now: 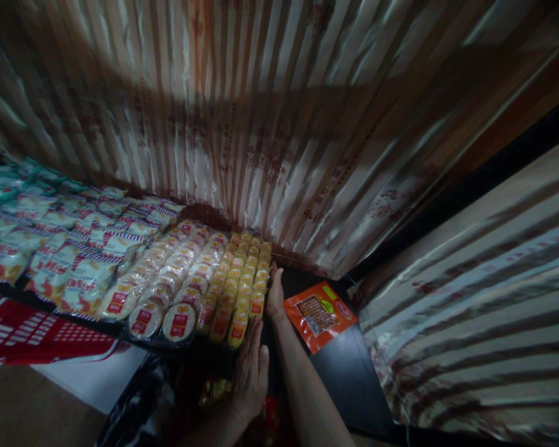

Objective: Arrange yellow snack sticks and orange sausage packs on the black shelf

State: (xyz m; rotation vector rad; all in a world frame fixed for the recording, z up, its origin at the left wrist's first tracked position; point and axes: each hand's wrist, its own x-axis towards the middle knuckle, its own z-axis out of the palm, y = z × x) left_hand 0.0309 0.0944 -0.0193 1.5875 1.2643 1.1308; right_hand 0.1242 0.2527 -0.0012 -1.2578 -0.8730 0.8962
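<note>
Several rows of small yellow-wrapped snack packs (237,279) stand upright on a black shelf (349,372). My left hand (251,369) is at the front end of these rows, fingers stretched and held together, touching or very near the front packs. Along their right side lies my right hand (274,295), flat and upright against the outer row, its fingers partly hidden. Neither hand grips anything. Just right of my right forearm, an orange flat snack bag (320,315) lies on the shelf.
Left of the yellow packs are rows of round clear-wrapped cakes (179,321), then white and blue striped bags (86,282) and green-edged bags (41,177). Pleated printed sheeting (261,124) hangs behind. A red basket (41,329) sits below the shelf's front edge.
</note>
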